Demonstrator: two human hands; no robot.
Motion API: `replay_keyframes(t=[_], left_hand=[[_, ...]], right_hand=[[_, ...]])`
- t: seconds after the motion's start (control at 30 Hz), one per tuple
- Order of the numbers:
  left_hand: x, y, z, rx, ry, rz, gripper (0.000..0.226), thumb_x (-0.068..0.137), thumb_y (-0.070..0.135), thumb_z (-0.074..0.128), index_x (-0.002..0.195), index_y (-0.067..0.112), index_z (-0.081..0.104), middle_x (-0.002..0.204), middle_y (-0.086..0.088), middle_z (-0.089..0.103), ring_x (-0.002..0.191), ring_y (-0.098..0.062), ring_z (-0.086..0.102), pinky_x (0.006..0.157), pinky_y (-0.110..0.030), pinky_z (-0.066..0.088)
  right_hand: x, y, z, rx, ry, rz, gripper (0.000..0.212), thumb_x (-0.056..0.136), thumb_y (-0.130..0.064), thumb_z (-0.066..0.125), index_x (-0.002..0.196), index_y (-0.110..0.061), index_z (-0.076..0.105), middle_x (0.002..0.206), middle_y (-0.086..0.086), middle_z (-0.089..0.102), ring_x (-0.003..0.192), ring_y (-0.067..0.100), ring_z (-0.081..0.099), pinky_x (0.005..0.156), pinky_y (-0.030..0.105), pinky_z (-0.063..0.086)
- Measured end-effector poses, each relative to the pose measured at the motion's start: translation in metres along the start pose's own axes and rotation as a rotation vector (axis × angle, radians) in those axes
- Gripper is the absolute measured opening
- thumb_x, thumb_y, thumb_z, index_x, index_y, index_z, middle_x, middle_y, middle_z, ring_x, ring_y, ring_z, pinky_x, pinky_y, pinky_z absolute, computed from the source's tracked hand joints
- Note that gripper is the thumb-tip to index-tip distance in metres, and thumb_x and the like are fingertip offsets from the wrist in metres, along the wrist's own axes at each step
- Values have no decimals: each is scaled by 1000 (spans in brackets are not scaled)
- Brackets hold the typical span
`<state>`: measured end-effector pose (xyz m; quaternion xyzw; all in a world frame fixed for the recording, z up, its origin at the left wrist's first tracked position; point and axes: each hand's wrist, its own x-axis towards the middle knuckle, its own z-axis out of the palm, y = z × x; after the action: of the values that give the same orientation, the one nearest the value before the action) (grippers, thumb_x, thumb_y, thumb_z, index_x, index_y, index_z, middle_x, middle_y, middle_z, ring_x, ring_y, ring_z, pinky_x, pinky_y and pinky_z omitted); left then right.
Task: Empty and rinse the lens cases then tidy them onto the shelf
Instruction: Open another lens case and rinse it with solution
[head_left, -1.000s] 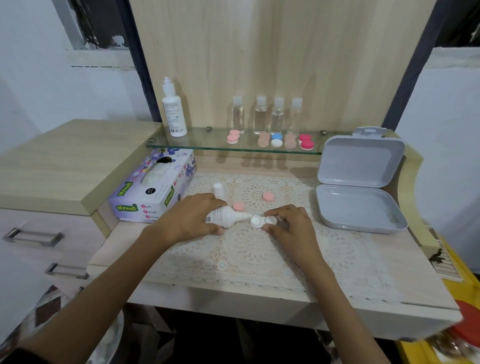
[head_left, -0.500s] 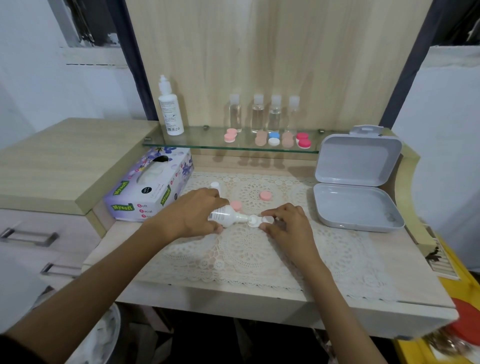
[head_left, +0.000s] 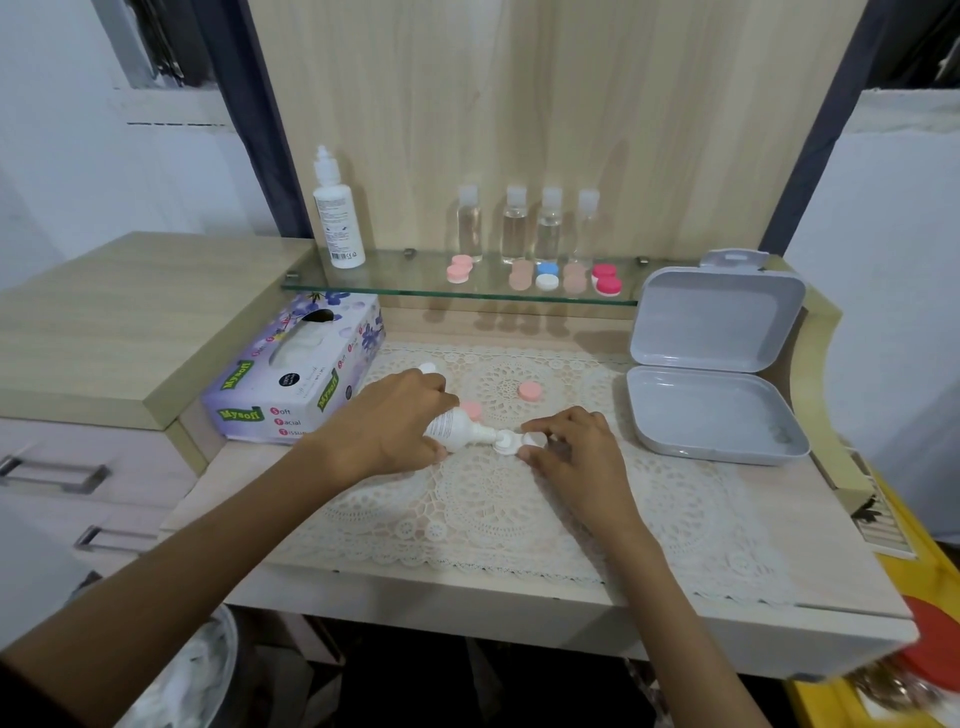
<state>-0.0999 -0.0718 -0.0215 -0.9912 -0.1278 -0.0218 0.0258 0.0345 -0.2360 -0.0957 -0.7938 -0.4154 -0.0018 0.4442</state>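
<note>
Lens case (head_left: 511, 446), white and uncapped, lies near the middle of the lace mat (head_left: 467, 519), toward its back half. The right hand (head_left: 566, 447) pinches its right well between thumb and fingertips. The left hand (head_left: 395, 421) grips a small white bottle (head_left: 457, 434) tipped on its side, with the nozzle over the case's left well.

Toward the mat's front edge, bare lace runs on to the scalloped border, which lies just short of the desk (head_left: 218, 493) lip. Off the mat's right edge sits an open grey box (head_left: 711, 410), its lid raised; a strip of lace shows between it and the right hand. A tissue box (head_left: 296, 379) sits close to the mat's back left corner. Behind the hands on the mat lie two pink caps (head_left: 530, 389), one half hidden by the bottle, and a small white cap (head_left: 427, 369).

Compared with half a second ago, both hands, the bottle and the case keep the same pose; only the view has shifted slightly.

Above the mat's back edge, a glass shelf (head_left: 467, 296) carries a tall white bottle (head_left: 337, 218), four clear bottles (head_left: 470, 223) and a row of capped cases (head_left: 546, 275) in pink, beige, blue-and-white and red. A pale wood panel rises behind the shelf, with drawers left of the mat.
</note>
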Motion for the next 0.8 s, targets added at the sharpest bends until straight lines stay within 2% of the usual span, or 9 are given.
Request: replay_keyframes(t=[0.53,0.8], left_hand=[[0,0,0,8,2,6,41,79,33,70,117,19,62,89,6,46,83,-13,43,67,-28,38],[0,0,0,18,11,1,44,79,33,70,120,19,61,98,2,54,90,-15,48,68,-28,40]], right_hand=[[-1,0,0,-6,7,-11,24,78,-24,76,102,-25,73,85,-12,53,88,11,44,73,25,35],[0,2,0,-7,3,-11,25,78,-23,76,103,-25,73,87,-9,56,90,13,45,75,27,37]])
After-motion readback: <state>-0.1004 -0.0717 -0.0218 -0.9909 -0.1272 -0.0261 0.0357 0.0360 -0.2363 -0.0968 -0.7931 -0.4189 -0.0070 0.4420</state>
